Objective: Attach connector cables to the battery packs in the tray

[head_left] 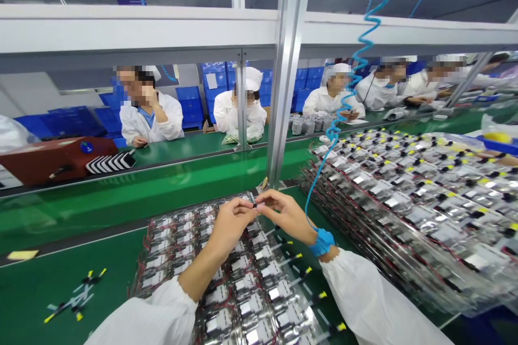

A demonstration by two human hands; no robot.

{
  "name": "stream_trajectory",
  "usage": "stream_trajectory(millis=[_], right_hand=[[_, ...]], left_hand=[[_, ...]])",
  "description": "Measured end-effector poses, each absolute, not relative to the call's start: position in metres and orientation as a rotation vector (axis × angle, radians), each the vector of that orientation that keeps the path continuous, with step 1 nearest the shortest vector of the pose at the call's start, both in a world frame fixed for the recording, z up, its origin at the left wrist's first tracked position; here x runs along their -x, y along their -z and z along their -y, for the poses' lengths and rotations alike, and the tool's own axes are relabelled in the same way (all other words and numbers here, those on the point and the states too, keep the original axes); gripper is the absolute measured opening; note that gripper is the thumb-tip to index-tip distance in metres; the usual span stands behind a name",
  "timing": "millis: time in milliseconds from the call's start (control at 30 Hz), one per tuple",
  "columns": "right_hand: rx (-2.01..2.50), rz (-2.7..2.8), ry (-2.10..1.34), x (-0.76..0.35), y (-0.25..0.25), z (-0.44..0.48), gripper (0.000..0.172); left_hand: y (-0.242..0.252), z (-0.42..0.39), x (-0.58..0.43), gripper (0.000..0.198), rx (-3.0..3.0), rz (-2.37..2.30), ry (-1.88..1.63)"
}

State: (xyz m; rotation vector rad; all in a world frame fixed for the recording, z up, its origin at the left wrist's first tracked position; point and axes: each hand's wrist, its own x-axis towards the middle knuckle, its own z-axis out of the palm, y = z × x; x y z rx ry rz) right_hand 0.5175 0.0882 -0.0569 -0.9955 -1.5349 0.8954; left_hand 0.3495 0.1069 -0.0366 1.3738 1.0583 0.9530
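My left hand [232, 221] and my right hand [285, 213] meet fingertip to fingertip above a clear plastic tray [141, 275] of small wired silver parts. Both pinch the same small dark piece [256, 204] between thumb and fingers. It is too small to name. A blue wrist strap [322, 242] sits on my right wrist, with a coiled blue cord [360, 48] rising from it. Both arms wear white sleeves. Strips with yellow tips [301, 275] lie along the tray's right side.
A tall stack of filled trays [424, 210] stands at the right. An aluminium post [285, 75] rises just behind my hands. Loose yellow-tipped strips [75, 299] lie at the left. Several people in white coats sit across the green conveyor belt [162, 183]. A red box [52, 159] rests at far left.
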Motion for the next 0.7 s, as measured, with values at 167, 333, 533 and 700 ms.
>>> stream_trajectory(millis=[167, 333, 533, 700], right_hand=[[0.972, 1.458, -1.015, -0.52, 0.058, -0.092, 0.036], [0.939, 1.473, -1.147, -0.523, 0.053, -0.09, 0.042], [1.012, 1.443, -1.082, -0.527, 0.055, -0.092, 0.045], [1.051, 1.509, -1.064, -0.529, 0.056, -0.092, 0.048]], left_hand=[[0.038, -0.109, -0.343, 0.034, -1.477, -0.966, -0.944], [0.03, -0.114, -0.332, 0.033, -1.707, -0.934, -0.919], [0.029, -0.115, -0.335, 0.016, -1.85, -0.995, -0.948], [0.037, -0.114, -0.346, 0.013, -1.829, -1.019, -1.062]])
